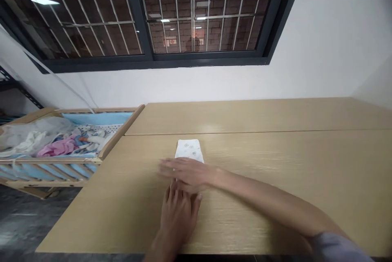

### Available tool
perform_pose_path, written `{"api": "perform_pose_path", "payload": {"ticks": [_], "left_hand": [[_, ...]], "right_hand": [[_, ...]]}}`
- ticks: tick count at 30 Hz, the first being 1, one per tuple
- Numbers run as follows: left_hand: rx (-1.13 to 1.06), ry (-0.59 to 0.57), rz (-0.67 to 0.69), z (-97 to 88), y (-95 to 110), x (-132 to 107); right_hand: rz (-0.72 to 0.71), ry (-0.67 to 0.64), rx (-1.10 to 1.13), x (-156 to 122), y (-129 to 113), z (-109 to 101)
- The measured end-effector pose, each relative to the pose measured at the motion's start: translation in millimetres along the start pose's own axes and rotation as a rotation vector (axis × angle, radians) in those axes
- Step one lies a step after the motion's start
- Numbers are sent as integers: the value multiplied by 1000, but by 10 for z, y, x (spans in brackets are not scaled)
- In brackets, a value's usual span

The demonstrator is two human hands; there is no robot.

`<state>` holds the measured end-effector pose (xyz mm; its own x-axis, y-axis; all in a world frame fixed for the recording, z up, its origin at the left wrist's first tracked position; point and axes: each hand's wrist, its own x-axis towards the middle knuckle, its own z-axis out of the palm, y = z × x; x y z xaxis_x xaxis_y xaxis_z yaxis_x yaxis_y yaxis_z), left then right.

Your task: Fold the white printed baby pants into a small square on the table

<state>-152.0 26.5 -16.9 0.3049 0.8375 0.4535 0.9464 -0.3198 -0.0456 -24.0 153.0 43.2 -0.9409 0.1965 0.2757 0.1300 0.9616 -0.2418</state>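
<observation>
A small white folded cloth (189,149) with a faint print lies on the wooden table; only its far part shows. My right hand (188,172) stretches flat across its near part, fingers pointing left and smeared by motion. Just below, my left hand (178,211) rests palm down with its fingers extended forward and its thumb apart. Its fingertips meet the underside of my right hand, and what lies beneath them is hidden. Neither hand visibly grasps the cloth.
The pale wooden table (275,164) has a seam along its back part. On the left stands a wooden crib (122,133) with blue lining, holding pink and white fabrics (58,147). Behind are a white wall and a barred window (196,56).
</observation>
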Motion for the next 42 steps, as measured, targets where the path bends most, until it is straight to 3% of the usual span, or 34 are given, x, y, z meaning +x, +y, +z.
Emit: {"api": "perform_pose_path", "payload": {"ticks": [3, 8, 12, 20, 26, 30, 33, 37, 42], "left_hand": [[-27, -56, -74, 168, 75, -109], [-11, -1, -122, 268, 61, -161], [34, 56, -106, 286, 20, -169], [49, 22, -80, 266, -30, -155], [45, 8, -89, 269, -17, -163], [40, 11, -86, 269, -39, -129], [17, 16, -67, 243, -151, -72], [-96, -60, 14, 128, -441, 52], [-171, -97, 166, 18, -814, 193]], "right_hand": [[-78, -88, 44, 26, -5, 267], [51, -147, 113, -58, 190, 463], [149, -123, 112, -67, 511, 468], [256, -51, 98, -6, 1286, 317], [403, -44, 91, 3, 1517, 263], [444, -13, 126, -58, 1417, 137], [505, 80, 141, -207, 1206, -35], [479, 220, 37, -485, 723, -203], [367, 119, -85, -801, 97, -148]]}}
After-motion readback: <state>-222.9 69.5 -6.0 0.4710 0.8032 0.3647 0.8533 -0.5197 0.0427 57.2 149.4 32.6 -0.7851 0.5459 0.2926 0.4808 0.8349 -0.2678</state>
